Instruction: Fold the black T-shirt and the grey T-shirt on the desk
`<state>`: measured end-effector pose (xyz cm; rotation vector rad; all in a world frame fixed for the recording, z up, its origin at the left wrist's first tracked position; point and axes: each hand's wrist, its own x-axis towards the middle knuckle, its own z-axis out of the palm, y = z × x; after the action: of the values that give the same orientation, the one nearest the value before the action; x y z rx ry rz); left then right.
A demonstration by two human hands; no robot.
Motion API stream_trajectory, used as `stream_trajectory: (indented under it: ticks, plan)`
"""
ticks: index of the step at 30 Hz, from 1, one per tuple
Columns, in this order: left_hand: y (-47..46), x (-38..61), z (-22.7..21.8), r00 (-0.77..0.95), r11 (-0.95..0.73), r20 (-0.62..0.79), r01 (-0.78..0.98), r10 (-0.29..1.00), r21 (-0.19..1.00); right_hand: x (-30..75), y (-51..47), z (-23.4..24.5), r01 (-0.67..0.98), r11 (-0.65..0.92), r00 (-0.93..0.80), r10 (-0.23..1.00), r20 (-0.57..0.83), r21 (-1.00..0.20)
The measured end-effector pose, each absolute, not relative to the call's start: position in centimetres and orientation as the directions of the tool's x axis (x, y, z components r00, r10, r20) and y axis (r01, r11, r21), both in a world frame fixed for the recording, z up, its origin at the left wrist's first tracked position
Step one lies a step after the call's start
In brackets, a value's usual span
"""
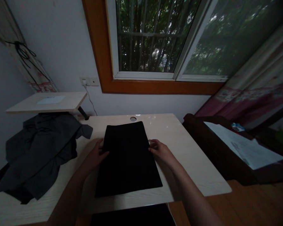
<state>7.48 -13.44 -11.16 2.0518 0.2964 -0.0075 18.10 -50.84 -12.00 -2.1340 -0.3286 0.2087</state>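
Observation:
A flat black rectangular piece (129,160), perhaps folded cloth, lies on the pale wooden desk (186,150) in front of me. Its surface is too dark to show seams or folds. My left hand (96,157) holds its left edge, thumb on top and fingers at the side. On the opposite edge, my right hand (161,151) pinches the piece the same way, with the fingertips partly tucked out of sight. Left of my left hand lies a crumpled dark grey garment (42,150).
A raised shelf (77,98) carrying a paper sheet (51,100) overhangs the garment. Behind the desk are a cable hole (133,119), a wall socket (84,81) with a plugged cord, and a window (155,37). On the right, papers (245,147) rest on a dark brown surface.

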Motion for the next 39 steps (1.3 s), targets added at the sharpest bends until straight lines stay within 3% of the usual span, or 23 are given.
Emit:
stream_trajectory:
  ticks: [7, 10, 14, 18, 22, 25, 33, 39]
  plan:
    - [-13.6, 9.5, -10.7, 0.947, -0.402, -0.126, 0.243, 0.296, 0.883, 19.2, -49.4, -11.8, 0.054, -0.539, 0.968, 0.233, -0.088, -0.841]
    - [-13.4, 9.5, -10.7, 0.935, -0.394, -0.172, 0.291, 0.310, 0.872, 19.4, -49.3, -12.3, 0.001, -0.496, 0.954, 0.260, -0.147, -0.868]
    - [-13.5, 9.4, -11.2, 0.955, -0.286, -0.201, 0.260, 0.218, 0.922, 19.2, -49.1, -12.8, -0.076, -0.338, 0.913, 0.355, -0.202, -0.938]
    - [-14.1, 9.5, -11.8, 0.979, -0.336, -0.118, 0.169, 0.169, 0.927, 18.8, -49.0, -12.8, -0.133, -0.127, 0.874, 0.453, -0.177, -0.983]
    - [-14.1, 9.5, -12.0, 0.986, -0.383, -0.028, 0.090, 0.166, 0.919, 18.1, -49.1, -12.1, -0.189, -0.007, 0.882, 0.438, -0.173, -0.982]
    - [-14.1, 9.2, -11.3, 0.988, -0.320, -0.011, 0.062, 0.157, 0.946, 17.4, -49.1, -11.1, -0.199, 0.107, 0.888, 0.440, -0.133, -0.974]
    - [-14.4, 9.5, -6.5, 0.964, -0.190, -0.028, 0.080, 0.265, 0.978, 18.3, -48.7, -8.0, -0.036, 0.107, 0.928, 0.373, 0.007, -0.994]
    - [-13.6, 13.0, -2.8, 0.958, -0.097, 0.143, -0.122, 0.250, 0.988, 21.9, -47.9, -5.5, 0.229, -0.024, 0.940, 0.265, 0.215, -0.973]
